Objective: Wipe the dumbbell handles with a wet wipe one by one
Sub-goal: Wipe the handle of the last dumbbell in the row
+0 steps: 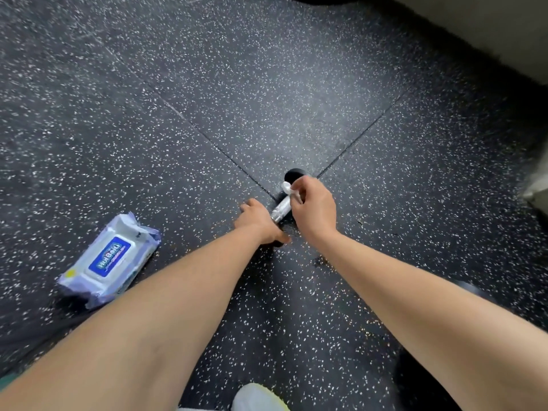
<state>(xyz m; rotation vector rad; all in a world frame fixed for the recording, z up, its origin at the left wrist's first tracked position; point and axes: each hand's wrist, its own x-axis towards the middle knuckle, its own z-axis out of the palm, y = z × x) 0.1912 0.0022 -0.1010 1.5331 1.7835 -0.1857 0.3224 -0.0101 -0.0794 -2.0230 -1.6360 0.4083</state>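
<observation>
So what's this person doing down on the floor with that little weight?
A person is cleaning a dumbbell that lies on the speckled rubber floor. The left hand grips the dumbbell's near end to steady it. The right hand pinches a white wet wipe against the far end of the metal handle. The pack of wipes lies on the floor to the left, its lid closed.

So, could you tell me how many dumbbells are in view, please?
1. The dumbbell lies on the rubber floor at centre: left hand grips its near end, right hand pinches a wet wipe at its handle. A dark shape beside the right forearm may be another.
</observation>
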